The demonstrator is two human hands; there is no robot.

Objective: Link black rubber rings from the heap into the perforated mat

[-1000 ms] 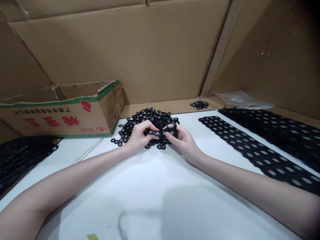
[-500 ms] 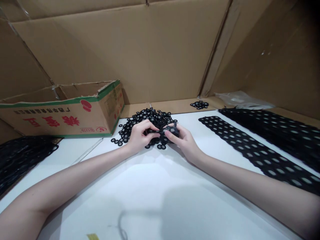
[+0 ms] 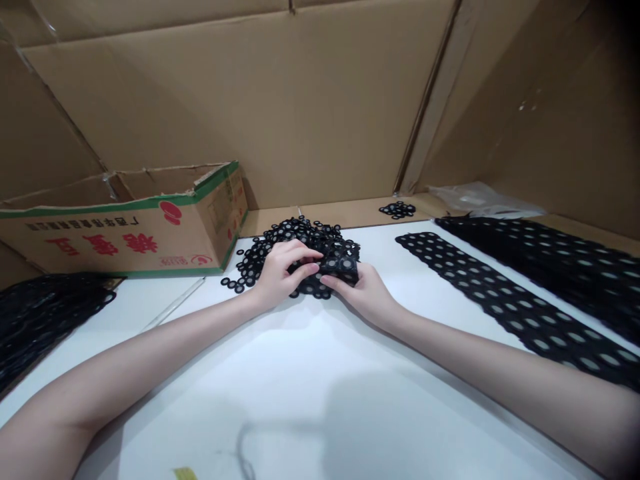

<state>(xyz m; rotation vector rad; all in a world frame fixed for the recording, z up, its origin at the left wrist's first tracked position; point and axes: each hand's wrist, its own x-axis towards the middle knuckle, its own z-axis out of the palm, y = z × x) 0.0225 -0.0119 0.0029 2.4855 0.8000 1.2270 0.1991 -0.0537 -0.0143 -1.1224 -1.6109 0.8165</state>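
Note:
A black sheet piece [image 3: 342,265] with rows of round grey discs or openings is gripped in my right hand [image 3: 367,293], thumb in front and the other fingers mostly hidden behind it. My left hand [image 3: 281,273] is at the sheet's left end, thumb and forefinger curled into a pinch. What lies between those fingertips is too small and dark to make out. Behind and below both hands spreads a heap of small black rings [image 3: 265,247], some lying loose at its left edge.
Black perforated strips [image 3: 465,280] and a stack of similar sheets [image 3: 550,267] lie on the right. At the left stand an open cardboard box [image 3: 125,233] and a black pile [image 3: 45,320]. A small ring cluster [image 3: 399,210] and clear plastic bag [image 3: 485,200] lie at the back.
The sheet piece in my right hand has turned and shows more of its face. My right fingers have slipped behind it, and my left fingertips have opened slightly.

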